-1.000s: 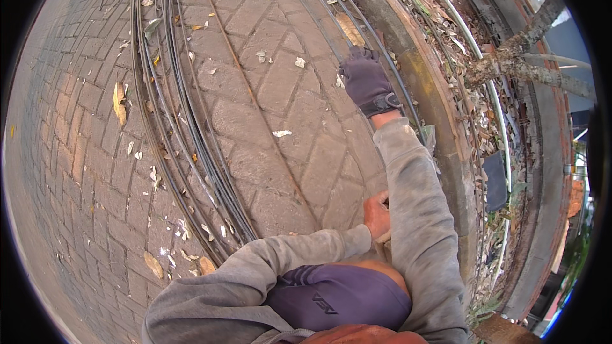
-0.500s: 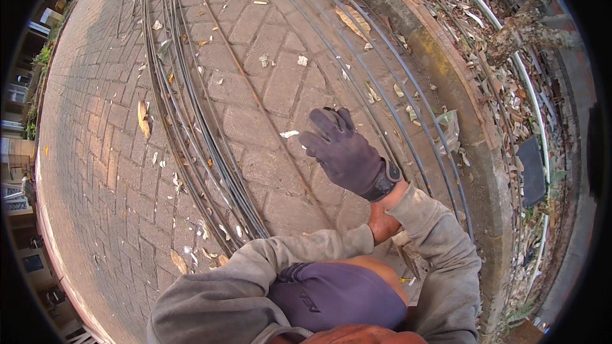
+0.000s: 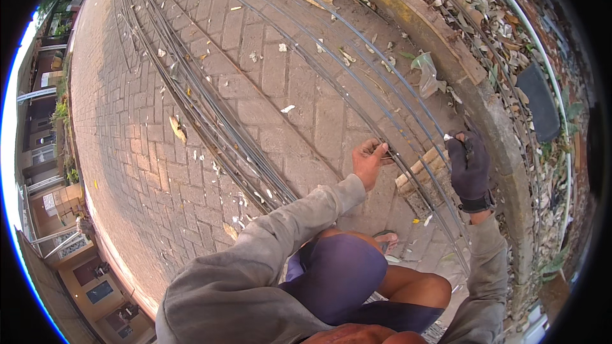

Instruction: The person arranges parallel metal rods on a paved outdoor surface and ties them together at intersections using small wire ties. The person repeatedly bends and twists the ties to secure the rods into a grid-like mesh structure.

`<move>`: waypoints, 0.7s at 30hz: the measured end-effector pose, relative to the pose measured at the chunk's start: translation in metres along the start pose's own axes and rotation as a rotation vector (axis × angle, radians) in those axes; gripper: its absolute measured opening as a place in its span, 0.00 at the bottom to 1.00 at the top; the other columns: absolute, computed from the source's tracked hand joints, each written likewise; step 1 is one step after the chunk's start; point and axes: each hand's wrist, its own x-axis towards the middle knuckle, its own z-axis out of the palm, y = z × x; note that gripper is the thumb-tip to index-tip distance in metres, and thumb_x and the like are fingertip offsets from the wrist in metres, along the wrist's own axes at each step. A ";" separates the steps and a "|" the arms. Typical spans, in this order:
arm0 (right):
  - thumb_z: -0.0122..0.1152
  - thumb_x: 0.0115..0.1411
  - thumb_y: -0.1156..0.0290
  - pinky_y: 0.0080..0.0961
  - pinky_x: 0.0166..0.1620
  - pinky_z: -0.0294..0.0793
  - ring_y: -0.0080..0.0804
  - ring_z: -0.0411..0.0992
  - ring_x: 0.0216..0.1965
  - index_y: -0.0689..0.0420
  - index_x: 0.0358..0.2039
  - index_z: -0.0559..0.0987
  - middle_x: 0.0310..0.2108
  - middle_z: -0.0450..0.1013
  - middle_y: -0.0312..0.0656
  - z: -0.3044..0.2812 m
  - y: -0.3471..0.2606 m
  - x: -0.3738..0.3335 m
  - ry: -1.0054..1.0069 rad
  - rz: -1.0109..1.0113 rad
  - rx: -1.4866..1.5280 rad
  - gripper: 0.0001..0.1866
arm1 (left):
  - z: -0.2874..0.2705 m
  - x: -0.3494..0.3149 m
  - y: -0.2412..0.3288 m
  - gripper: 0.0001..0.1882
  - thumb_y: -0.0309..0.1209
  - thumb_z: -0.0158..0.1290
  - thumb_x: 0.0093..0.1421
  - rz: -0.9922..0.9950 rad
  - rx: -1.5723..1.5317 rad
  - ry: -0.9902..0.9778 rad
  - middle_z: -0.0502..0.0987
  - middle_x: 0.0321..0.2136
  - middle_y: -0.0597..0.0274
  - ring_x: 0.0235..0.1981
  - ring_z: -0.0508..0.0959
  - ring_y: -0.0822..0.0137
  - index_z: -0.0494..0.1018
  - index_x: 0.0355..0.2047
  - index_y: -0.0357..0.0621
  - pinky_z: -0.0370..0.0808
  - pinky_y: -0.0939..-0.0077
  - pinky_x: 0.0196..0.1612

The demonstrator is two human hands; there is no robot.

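Note:
My bare left hand [image 3: 370, 163] is closed at a long dark metal rod [image 3: 344, 92], its thumb and curled fingers meeting at the rod's side. My right hand [image 3: 470, 167], in a dark purple-grey glove with a wrist strap, is closed beside a second, blue-grey rod [image 3: 408, 113]. A small white piece [image 3: 447, 137] shows at its fingertips; its kind is too small to make out. Between the hands a pale-edged block [image 3: 417, 175] lies on the paving under the rods.
A bundle of long thin rods [image 3: 220, 121] runs along the brick paving [image 3: 255, 95] on the left. A concrete kerb [image 3: 500, 121] borders the right, with a clear plastic bag [image 3: 427, 75], dry leaves, a dark flat panel [image 3: 539, 102] and a white pipe [image 3: 539, 41].
My hands have parted from the glove's cuff. The left has come to the dark rod, and the gloved right has moved right, toward the kerb. The view has shifted, revealing the block.

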 end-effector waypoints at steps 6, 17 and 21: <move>0.56 0.64 0.72 0.28 0.40 0.75 0.28 0.70 0.24 0.62 0.34 0.75 0.23 0.73 0.39 -0.133 -0.113 -0.184 -0.130 0.768 -0.043 0.06 | 0.013 -0.057 0.068 0.07 0.24 0.53 0.65 -0.002 0.056 0.280 0.78 0.30 0.56 0.32 0.81 0.64 0.76 0.39 0.31 0.84 0.68 0.33; 0.58 0.60 0.66 0.25 0.22 0.67 0.24 0.69 0.18 0.59 0.24 0.75 0.17 0.71 0.35 -0.155 -0.331 -0.331 -0.286 0.940 -0.139 0.12 | -0.102 -0.219 0.400 0.08 0.24 0.56 0.64 0.422 -0.099 0.510 0.79 0.28 0.56 0.27 0.80 0.66 0.78 0.39 0.30 0.81 0.69 0.28; 0.55 0.59 0.67 0.33 0.26 0.70 0.35 0.71 0.22 0.61 0.24 0.76 0.21 0.73 0.44 -0.129 -0.367 -0.265 -0.179 0.845 -0.165 0.12 | -0.165 -0.229 0.499 0.06 0.24 0.57 0.64 0.500 -0.221 0.518 0.79 0.27 0.56 0.27 0.80 0.66 0.78 0.37 0.31 0.80 0.70 0.27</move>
